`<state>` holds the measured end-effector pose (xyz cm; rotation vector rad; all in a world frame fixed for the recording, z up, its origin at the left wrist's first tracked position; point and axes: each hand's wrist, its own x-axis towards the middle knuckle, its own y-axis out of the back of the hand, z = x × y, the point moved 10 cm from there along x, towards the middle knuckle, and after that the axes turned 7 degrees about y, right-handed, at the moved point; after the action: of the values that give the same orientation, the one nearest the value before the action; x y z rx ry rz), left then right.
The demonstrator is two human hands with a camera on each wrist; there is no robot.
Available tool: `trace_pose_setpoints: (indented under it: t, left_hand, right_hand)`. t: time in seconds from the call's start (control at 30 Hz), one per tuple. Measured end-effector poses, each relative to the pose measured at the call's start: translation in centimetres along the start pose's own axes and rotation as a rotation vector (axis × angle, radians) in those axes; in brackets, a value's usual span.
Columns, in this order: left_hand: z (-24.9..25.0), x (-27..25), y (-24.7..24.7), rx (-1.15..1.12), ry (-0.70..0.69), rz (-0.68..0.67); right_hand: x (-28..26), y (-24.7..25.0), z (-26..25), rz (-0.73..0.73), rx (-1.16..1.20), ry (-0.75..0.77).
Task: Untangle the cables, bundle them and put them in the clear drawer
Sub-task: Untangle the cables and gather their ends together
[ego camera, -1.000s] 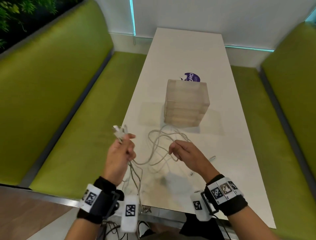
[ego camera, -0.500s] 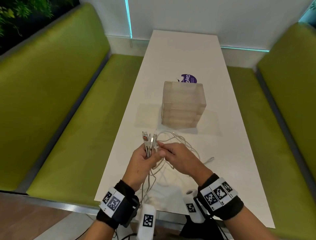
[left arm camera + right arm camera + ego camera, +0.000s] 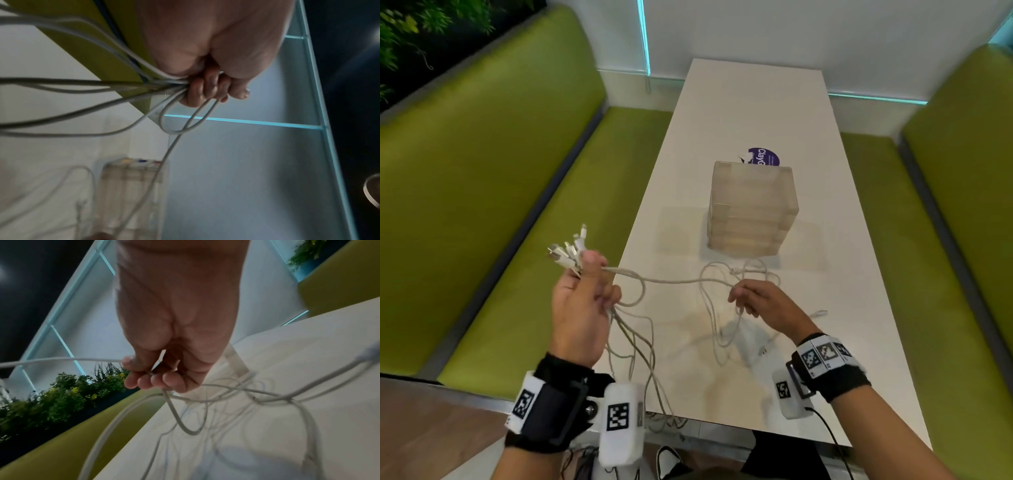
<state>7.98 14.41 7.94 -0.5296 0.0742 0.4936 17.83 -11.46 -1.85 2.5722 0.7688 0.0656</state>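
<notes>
Several white cables (image 3: 674,281) hang tangled between my hands over the near part of the white table (image 3: 756,113). My left hand (image 3: 585,291) is raised off the table's left edge and grips a bunch of them, with their plugs (image 3: 566,251) sticking out above the fist (image 3: 207,91). My right hand (image 3: 753,299) holds one strand stretched from the left hand, curled fingers (image 3: 148,379) round it; loops (image 3: 226,402) trail onto the table below. The clear drawer unit (image 3: 751,209) stands beyond, its drawers closed.
A purple round sticker (image 3: 765,157) lies behind the drawer unit. Green bench seats (image 3: 500,212) run along both sides of the table. Cable ends dangle over the near table edge (image 3: 664,421). A loose plug (image 3: 820,312) lies right of my right hand.
My hands were together at the plugs half a second ago; now the left has lifted up and left with the bunch, and the right has slid along one strand to the right.
</notes>
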Motion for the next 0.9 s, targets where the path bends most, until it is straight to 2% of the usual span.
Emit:
trace_pose_setpoints:
  t: [0.13, 0.23, 0.3, 0.4, 0.5, 0.6, 0.7, 0.8, 0.9]
  left_hand:
    - [-4.0, 0.0, -0.7, 0.318, 0.092, -0.034]
    - [-6.9, -0.6, -3.0, 0.515, 0.130, -0.097]
    - [-8.2, -0.9, -4.5, 0.567, 0.146, -0.164]
    - [-9.1, -1.4, -5.7, 0.576, 0.168, -0.249]
    - [-8.5, -1.4, -5.9, 0.625, 0.104, -0.238]
    - [-7.2, -1.2, -5.0, 0.574, 0.043, -0.137]
    - [-4.6, -0.8, -3.7, 0.436, -0.004, -0.064]
    - [-0.5, 0.0, -1.6, 0.233, -0.063, 0.015]
    - [1.4, 0.3, 0.0, 0.185, -0.096, 0.048]
  right_hand:
    - [0.3, 0.3, -3.1, 0.065, 0.028, 0.106]
    - [0.3, -1.4, -6.1, -0.031, -0.016, 0.192]
    - [0.2, -2.3, -7.2, -0.070, -0.026, 0.209]
    - [0.1, -2.1, -8.8, -0.050, -0.021, 0.238]
    - [0.0, -2.0, -9.8, -0.052, -0.027, 0.243]
    - [0.6, -2.8, -9.1, -0.109, -0.171, 0.206]
    - [1.2, -3.5, -5.8, -0.216, -0.365, 0.142]
    - [1.2, -1.9, -1.4, -0.145, -0.289, 0.039]
    - [1.0, -0.3, 0.3, -0.056, -0.179, -0.010]
